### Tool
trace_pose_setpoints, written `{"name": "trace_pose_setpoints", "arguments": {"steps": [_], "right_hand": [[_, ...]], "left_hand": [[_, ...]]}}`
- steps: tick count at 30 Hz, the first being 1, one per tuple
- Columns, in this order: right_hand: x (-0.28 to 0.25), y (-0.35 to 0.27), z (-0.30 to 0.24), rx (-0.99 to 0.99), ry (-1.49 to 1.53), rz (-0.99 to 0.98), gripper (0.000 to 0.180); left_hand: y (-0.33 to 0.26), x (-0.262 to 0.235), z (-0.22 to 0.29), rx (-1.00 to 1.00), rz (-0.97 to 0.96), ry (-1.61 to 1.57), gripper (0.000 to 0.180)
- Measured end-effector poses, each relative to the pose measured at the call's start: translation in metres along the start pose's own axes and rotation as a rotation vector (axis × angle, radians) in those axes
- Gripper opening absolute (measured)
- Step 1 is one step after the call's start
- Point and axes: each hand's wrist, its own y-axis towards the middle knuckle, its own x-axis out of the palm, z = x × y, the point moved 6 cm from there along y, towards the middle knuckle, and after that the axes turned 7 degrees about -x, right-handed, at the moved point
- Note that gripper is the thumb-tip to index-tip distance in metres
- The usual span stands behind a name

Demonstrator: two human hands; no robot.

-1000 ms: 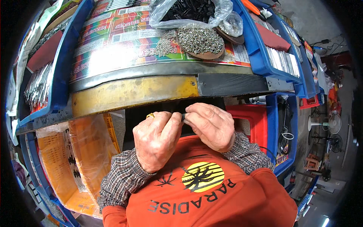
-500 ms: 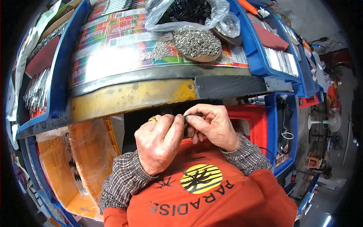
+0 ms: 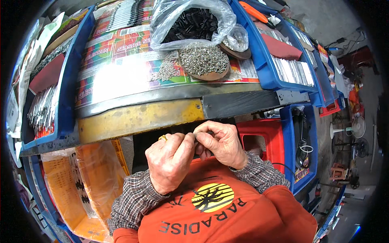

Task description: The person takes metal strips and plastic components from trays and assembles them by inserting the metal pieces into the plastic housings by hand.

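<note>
Head view: both hands meet close to the chest, just below the bench edge (image 3: 137, 117). Left hand (image 3: 170, 162) is curled, a gold ring (image 3: 163, 138) on one finger; right hand (image 3: 221, 141) is closed too, thumb and forefinger pinched. Between the two sets of fingertips sits a small dark metal part (image 3: 201, 135), gripped from both sides (mostly covered, so its shape cannot be told). Holding it this near the body, with the wrists drawn in, likely steadies fine finger work.

On the bench, well apart from the hands: a pile of small silver parts (image 3: 202, 60) heaped on a brown dish, more of them spilled (image 3: 164, 72) just beside it on the printed sheet, and a clear bag (image 3: 194, 22) of dark parts behind. All lie within reach ahead, probably as stock. Blue bins (image 3: 283, 60) flank the bench on both sides; a red stool (image 3: 263, 135) stands below right.
</note>
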Motion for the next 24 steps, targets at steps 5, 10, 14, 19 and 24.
{"name": "trace_pose_setpoints", "arguments": {"steps": [5, 10, 14, 19, 24], "right_hand": [[-0.001, 0.002, -0.001, -0.045, -0.016, 0.040, 0.017], [-0.003, 0.003, -0.015, -0.021, -0.032, 0.022, 0.015], [-0.016, 0.014, -0.045, -0.237, -0.353, 0.007, 0.013], [-0.048, 0.036, -0.075, -0.697, -1.063, 0.275, 0.015], [-0.053, 0.054, -0.071, -0.772, -1.353, 0.277, 0.030]], "left_hand": [[0.005, -0.001, 0.001, -0.050, -0.058, -0.029, 0.026], [0.010, -0.003, 0.001, -0.052, -0.061, -0.049, 0.027], [0.015, -0.007, -0.001, -0.058, -0.028, -0.058, 0.028], [0.016, -0.009, -0.011, -0.120, -0.013, -0.050, 0.025], [0.015, -0.013, -0.021, -0.147, -0.007, -0.043, 0.023]]}}
